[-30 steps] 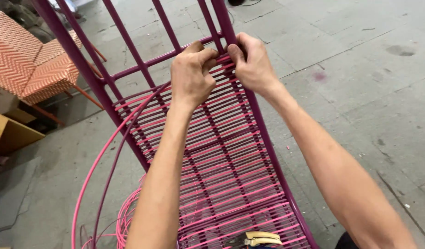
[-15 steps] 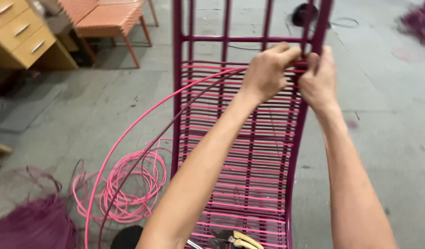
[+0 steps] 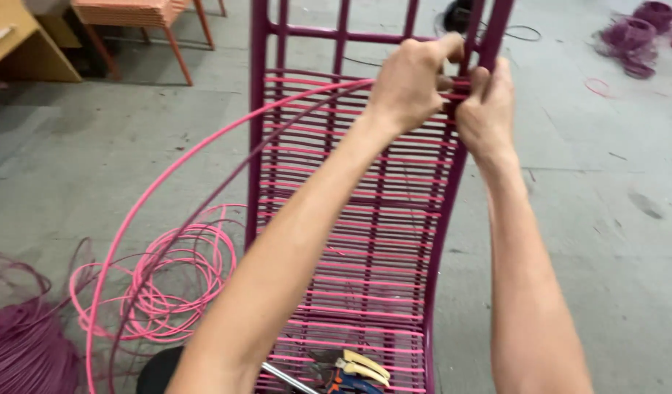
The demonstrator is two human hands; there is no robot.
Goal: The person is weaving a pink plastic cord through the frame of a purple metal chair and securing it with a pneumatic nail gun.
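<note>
We work both hands at the right rail of a magenta chair frame (image 3: pixel 263 146), near its top crossbar, where the newest rows of weave end. Our left hand (image 3: pixel 409 91) is closed in a fist on the pink cord (image 3: pixel 168 171), its grip clamped tight just beside the rail so the strand stays taut as it meets the frame. Our right hand (image 3: pixel 487 109) wraps the rail itself, fingers shut around the bar and the cord's turn, seemingly to pin the loop in place. From the left fist the cord sweeps out past the frame's left edge in a wide arc and drops toward the floor (image 3: pixel 606 241), a darker purple strand running alongside it. The frame's long axis runs away from us, its woven lower end near our body and its bare top end pointing toward the far side of the room; the woven rows cross it from rail to rail. A pink coil (image 3: pixel 183 281) lies on the floor left of the frame, with a purple bundle (image 3: pixel 22 350) at the floor's near-left corner. Pliers (image 3: pixel 354 368) rest on the weave at the frame's near end, within reach. An orange chair (image 3: pixel 142 11) stands well apart, far left.
</note>
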